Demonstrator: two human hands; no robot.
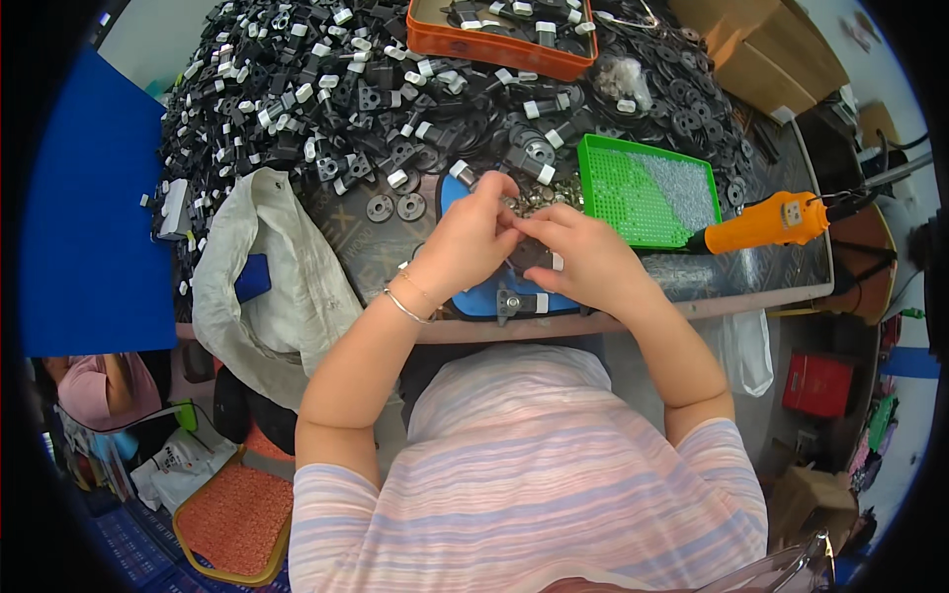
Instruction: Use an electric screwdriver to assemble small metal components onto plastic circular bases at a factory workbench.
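Note:
Over a blue mat (477, 302) at the bench's front edge, my left hand (473, 235) and my right hand (585, 255) meet fingertip to fingertip. Both are closed in a pinch, and whatever sits between the fingers is too small or too hidden to name. Just below them a black part with a white end and a metal disc (521, 303) lies on the mat. Small shiny metal pieces (565, 190) are heaped behind my fingers. Two round grey discs (395, 207) rest on the bench left of my left hand.
A green tray (633, 240) of small silvery pieces stands right of my hands, with an orange electric screwdriver (766, 223) against its corner. Black-and-white parts (297, 109) pile up behind, beside an orange box (499, 55). A pale cloth (232, 287) hangs over the left edge.

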